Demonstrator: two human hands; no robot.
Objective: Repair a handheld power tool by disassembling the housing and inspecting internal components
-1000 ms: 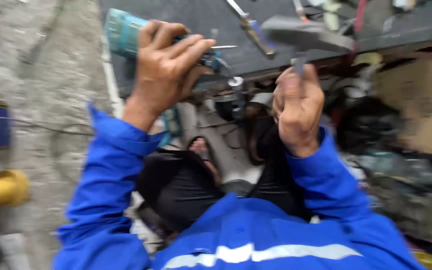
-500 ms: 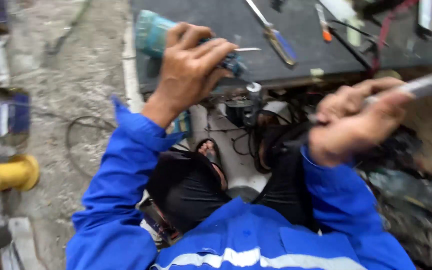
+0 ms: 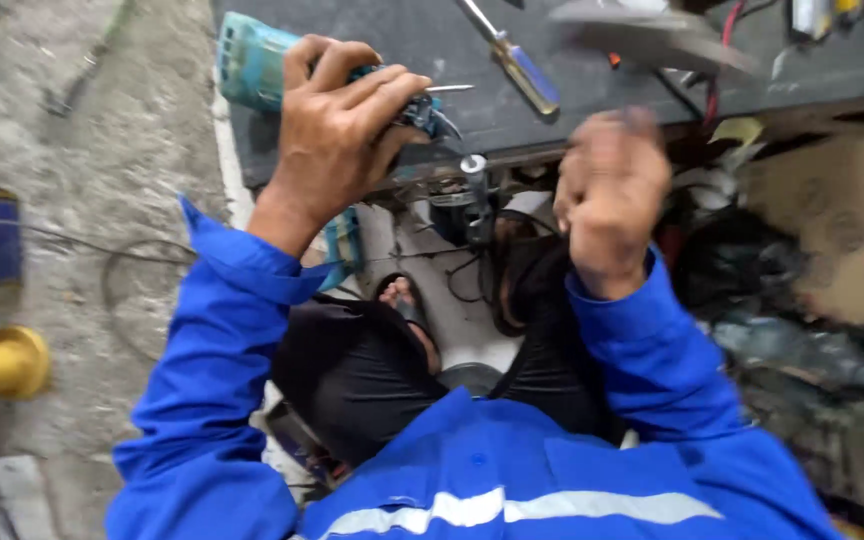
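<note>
Teal power tool [image 3: 252,70] lies at the desk's [image 3: 632,85] left near edge, left hand [image 3: 337,130] clamped over its dark front end as before; right hand [image 3: 607,190], blurred, has dropped off the desk edge, grip indeterminate, blue-handled screwdriver [image 3: 517,60] untouched.

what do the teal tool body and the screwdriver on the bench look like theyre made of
Teal tool body, gripped by the left hand: probably moulded plastic, with a matte, scuffed, evenly coloured shell. Screwdriver: bright, reflective shaft, likely steel; its blue and yellow handle looks like smooth plastic. Bench top: dark, dull sheet, material unclear.
</note>
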